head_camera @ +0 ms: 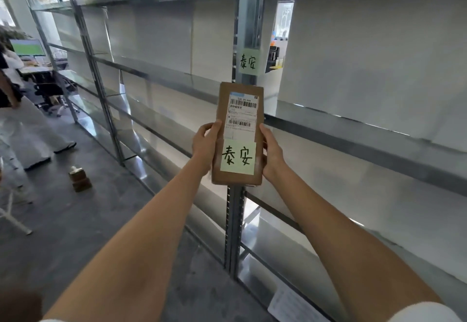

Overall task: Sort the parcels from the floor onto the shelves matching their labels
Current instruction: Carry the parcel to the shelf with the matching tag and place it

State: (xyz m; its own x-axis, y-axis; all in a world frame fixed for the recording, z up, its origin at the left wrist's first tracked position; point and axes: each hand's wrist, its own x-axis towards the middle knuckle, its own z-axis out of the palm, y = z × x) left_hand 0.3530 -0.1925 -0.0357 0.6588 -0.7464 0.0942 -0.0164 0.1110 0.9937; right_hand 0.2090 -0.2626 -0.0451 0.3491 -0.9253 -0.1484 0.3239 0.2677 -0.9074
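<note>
We hold the brown parcel upright, left hand and right hand gripping its side edges, empty shelf just behind.

The parcel you hold hides part of the shelf upright behind it. Its shipping label print is too small to read. Your fingers behind the parcel are out of sight.

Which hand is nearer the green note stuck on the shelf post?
Right, narrowly. The right hand grips the parcel on the side almost straight below the note; the left hand is below and further left.
</note>
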